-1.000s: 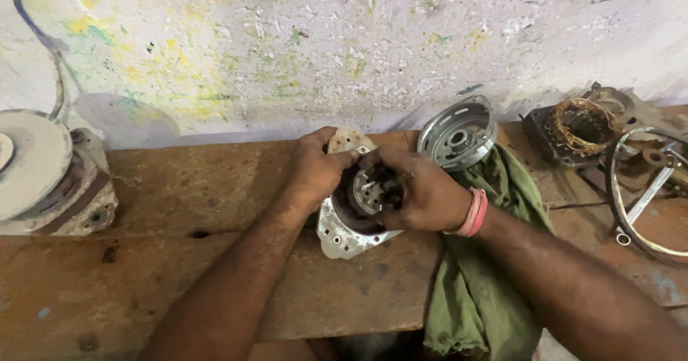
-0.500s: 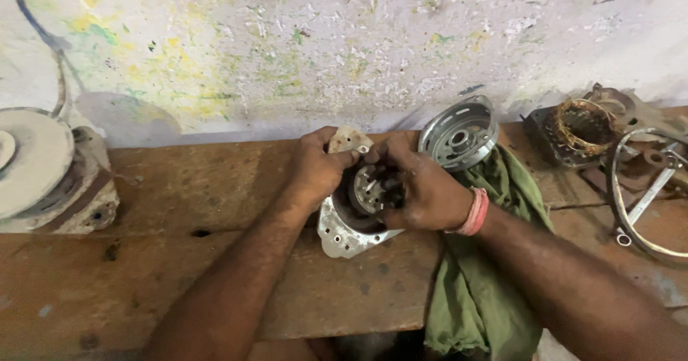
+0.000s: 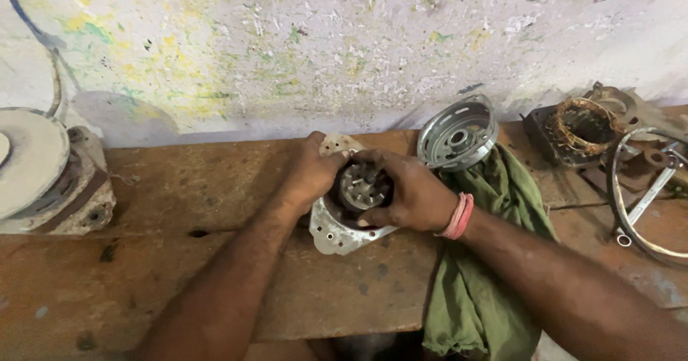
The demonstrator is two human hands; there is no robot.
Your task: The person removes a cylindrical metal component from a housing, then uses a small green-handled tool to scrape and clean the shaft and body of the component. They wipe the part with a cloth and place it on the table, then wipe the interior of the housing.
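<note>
Very little has shifted since the earlier frames: both hands remain wrapped around the same metal motor housing (image 3: pixel 337 233), and only the right hand's fingers have crept a little further over the rotor (image 3: pixel 362 185) seated in its middle. The housing lies flat on the wooden bench (image 3: pixel 179 189), its open face turned up, so the rotor's short shaft points up toward the camera rather than along the bench. The left hand (image 3: pixel 309 176) is clenched on the housing's left rim, thumb toward the rotor, forearm running down and to the left of the housing. The right hand (image 3: pixel 412 192) comes in from the housing's right side, wrist bent, fingers curled over the rotor's top and right edge, grasping it; a pink band sits on that wrist. Both hands touch the housing, the right one being the nearer to the rotor itself. Just right of the housing a green cloth (image 3: pixel 494 260) hangs over the bench edge, and behind and right of the housing a round metal end cover (image 3: pixel 459 133) leans on the cloth. Farther right of the housing sit a copper-wound coil (image 3: pixel 582 128) and a wire ring guard (image 3: pixel 648 196); well to the housing's left is a worn round machine (image 3: pixel 43 171).
</note>
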